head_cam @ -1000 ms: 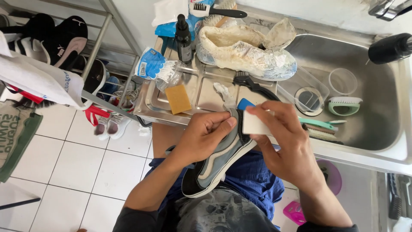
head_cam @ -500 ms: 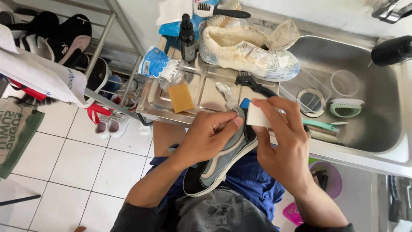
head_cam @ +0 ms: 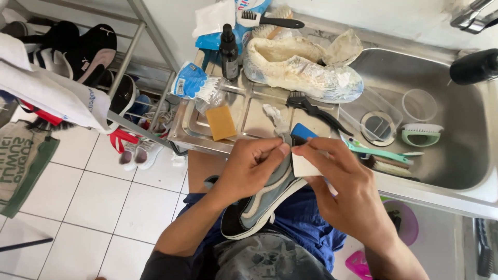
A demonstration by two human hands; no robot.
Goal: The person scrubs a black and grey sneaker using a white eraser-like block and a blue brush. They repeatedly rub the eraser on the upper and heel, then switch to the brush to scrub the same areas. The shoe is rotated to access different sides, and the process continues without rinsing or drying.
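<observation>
My left hand (head_cam: 248,168) grips a grey and black sneaker (head_cam: 258,205) with a white stripe and white sole, held over my lap, toe pointing down-left. A white block sponge (head_cam: 302,167) sits in my right hand (head_cam: 346,189), pressed against the shoe's heel end. Behind the block, a blue piece (head_cam: 302,130) shows at the shoe's top. Both hands meet at the edge of the steel sink counter (head_cam: 244,111).
On the counter lie a dirty white sneaker (head_cam: 303,67), a dark dropper bottle (head_cam: 229,52), a tan sponge (head_cam: 221,123), black brushes (head_cam: 314,109) and a blue-white packet (head_cam: 189,81). The sink basin (head_cam: 456,145) holds brushes and clear cups. A shoe rack (head_cam: 88,52) stands at left.
My right hand has slid the white block down from the shoe's top toward the heel side, closer to my left hand. The view shifted slightly.
</observation>
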